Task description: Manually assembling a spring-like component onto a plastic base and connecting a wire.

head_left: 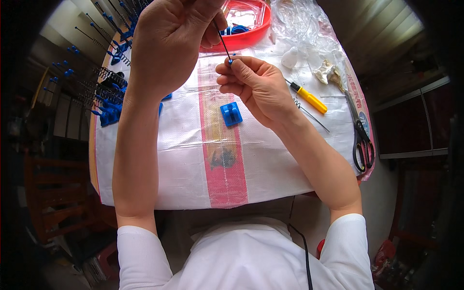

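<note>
My left hand (169, 38) is raised over the table and pinches the upper end of a thin black rod (223, 42). My right hand (253, 84) holds the rod's lower end, where a small blue tip (230, 61) sits between thumb and forefinger. Below my right hand a small blue plastic block (231, 114) lies on the white woven sheet (183, 159) with a red stripe.
Finished rods with springs and blue ends (104, 92) lie piled at the left. A red basin (246, 24) with blue parts stands at the back. A yellow-handled screwdriver (309, 99), black scissors (361, 140), clear plastic bags (302, 24) and a loose spring wire (309, 113) lie at the right.
</note>
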A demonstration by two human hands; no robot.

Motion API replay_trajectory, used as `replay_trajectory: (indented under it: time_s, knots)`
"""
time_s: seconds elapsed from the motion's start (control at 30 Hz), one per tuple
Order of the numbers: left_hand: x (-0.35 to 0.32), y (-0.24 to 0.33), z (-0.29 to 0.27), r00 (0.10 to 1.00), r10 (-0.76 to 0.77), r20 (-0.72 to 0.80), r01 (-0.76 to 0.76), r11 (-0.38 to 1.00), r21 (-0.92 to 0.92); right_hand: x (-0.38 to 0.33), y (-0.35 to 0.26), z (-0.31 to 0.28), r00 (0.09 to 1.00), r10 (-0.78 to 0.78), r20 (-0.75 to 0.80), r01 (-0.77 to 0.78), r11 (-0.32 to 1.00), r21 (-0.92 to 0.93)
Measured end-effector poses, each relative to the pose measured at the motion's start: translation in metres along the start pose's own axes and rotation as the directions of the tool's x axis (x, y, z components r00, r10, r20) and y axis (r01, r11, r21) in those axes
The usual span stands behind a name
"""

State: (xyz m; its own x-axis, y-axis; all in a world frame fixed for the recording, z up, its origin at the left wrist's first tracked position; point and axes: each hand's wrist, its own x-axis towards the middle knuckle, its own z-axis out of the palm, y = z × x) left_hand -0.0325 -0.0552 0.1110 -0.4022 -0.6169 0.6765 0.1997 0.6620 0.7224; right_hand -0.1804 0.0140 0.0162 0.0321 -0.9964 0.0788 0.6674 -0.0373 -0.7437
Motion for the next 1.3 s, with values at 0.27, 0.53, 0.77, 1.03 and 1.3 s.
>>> replay_trajectory:
  time_s: [0.27, 0.53, 0.77, 1.03, 1.3]
  knots:
    - [0.0001, 0.0003, 0.0008, 1.0, -0.008, 0.011, 0.008, 1.0, 0.002, 0.0, 0.0003, -0.0006, 1.0, 0.002, 0.001, -0.002, 1.0, -0.013]
    - [-0.0007, 0.0018, 0.0023, 1.0, -0.001, 0.001, 0.001, 0.999, 0.032, 0.0003, 0.0002, 0.0, 1.0, -0.011, 0.006, 0.011, 1.0, -0.015]
    - [-0.0002, -0.0015, -0.0001, 1.0, 0.001, 0.025, -0.001, 1.0, 0.006, 0.0006, 0.0006, -0.0006, 1.0, -0.011, 0.007, 0.011, 1.0, -0.004]
    - [-0.0004, 0.0004, 0.0007, 1.0, -0.007, 0.018, 0.007, 1.0, 0.012, 0.0003, 0.0002, -0.0007, 1.0, -0.015, 0.009, 0.016, 1.0, -0.01]
    - [-0.0005, -0.0003, 0.0, 1.0, -0.01, 0.022, 0.009, 1.0, 0.009, 0.0009, 0.001, -0.0016, 1.0, -0.017, 0.016, 0.017, 1.0, -0.001]
